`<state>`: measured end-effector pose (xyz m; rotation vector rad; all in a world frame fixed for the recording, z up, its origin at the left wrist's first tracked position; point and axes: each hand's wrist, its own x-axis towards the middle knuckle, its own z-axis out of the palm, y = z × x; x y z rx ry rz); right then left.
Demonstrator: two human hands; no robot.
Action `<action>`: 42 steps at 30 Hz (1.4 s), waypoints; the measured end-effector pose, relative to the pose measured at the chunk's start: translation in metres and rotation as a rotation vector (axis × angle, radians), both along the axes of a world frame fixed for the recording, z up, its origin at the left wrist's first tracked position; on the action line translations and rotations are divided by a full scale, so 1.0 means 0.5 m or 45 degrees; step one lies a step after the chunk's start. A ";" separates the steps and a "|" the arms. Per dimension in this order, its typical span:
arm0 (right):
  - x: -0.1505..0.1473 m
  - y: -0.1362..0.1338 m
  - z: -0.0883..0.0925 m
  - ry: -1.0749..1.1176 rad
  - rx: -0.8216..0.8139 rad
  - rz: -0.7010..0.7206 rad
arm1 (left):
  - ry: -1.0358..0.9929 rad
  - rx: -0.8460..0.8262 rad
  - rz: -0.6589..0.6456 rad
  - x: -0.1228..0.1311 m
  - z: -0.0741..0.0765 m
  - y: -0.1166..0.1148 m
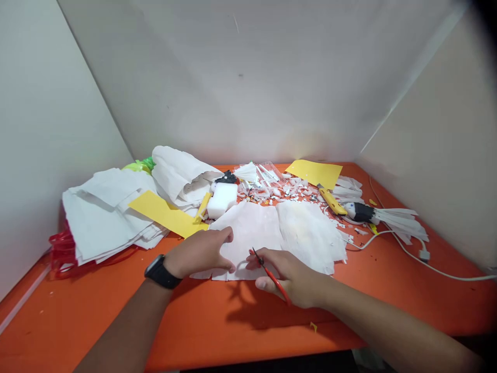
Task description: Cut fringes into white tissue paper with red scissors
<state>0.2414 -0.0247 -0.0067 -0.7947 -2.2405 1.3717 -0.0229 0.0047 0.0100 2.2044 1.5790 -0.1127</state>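
Note:
My right hand (pixel 293 277) is closed around a pair of scissors with red handles (pixel 277 284). Their dark blades point up and left over a white paper sheet (pixel 248 223). My left hand (pixel 204 251), with a black watch on its wrist, lies at the sheet's left part. Its thumb and fingers are apart, with bare paper between them; some fingers are hidden under the hand. Right of this sheet lies a second white sheet (pixel 310 233) with a ragged right edge. A white foam block (pixel 223 199) stands just beyond my left hand.
White paper is stacked (pixel 108 217) at the left, beside a red plastic bag (pixel 64 248). Yellow card (pixel 159 210), scraps (pixel 295 189) and a yellow box cutter (pixel 332 201) lie behind. At right are a fringed paper figure (pixel 363 212) and a white cable (pixel 438 269).

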 end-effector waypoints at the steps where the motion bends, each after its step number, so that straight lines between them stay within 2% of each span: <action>1: -0.001 0.000 -0.001 -0.016 0.004 0.018 | -0.003 0.004 -0.001 -0.001 -0.002 0.000; 12: 0.003 0.003 -0.008 -0.087 0.084 0.037 | -0.002 -0.014 0.006 -0.012 -0.010 0.001; 16: 0.006 0.002 -0.006 -0.081 0.088 0.028 | -0.027 -0.027 0.018 -0.013 -0.003 0.001; 19: 0.010 0.009 0.005 0.028 0.020 -0.040 | -0.032 0.023 0.045 -0.014 0.008 0.006; 21: 0.019 0.027 0.016 0.125 0.019 -0.182 | 0.034 0.175 0.162 -0.016 0.015 0.011; 24: 0.052 0.077 0.028 0.124 0.195 -0.526 | 0.237 0.389 0.465 -0.018 0.019 0.021; 26: 0.089 0.123 0.029 -0.110 0.411 -0.788 | 0.321 0.375 0.574 -0.018 0.013 0.027; 28: 0.134 0.169 0.025 -0.501 0.579 -1.074 | 0.324 0.316 0.567 -0.015 0.003 0.032; 29: 0.156 0.189 0.021 -0.697 0.581 -1.158 | 0.302 0.295 0.547 -0.012 -0.003 0.034; 31: 0.197 0.221 0.014 -0.937 0.450 -1.240 | 0.223 0.287 0.518 -0.006 -0.013 0.038; 33: 0.227 0.238 0.007 -0.973 0.313 -1.258 | 0.090 0.293 0.498 0.001 -0.017 0.040; 37: 0.250 0.246 -0.003 -0.847 0.166 -1.240 | -0.264 0.363 0.420 0.015 -0.009 0.041; 42: 0.252 0.249 -0.016 -0.565 0.008 -1.166 | -0.467 0.461 0.502 0.033 0.006 0.033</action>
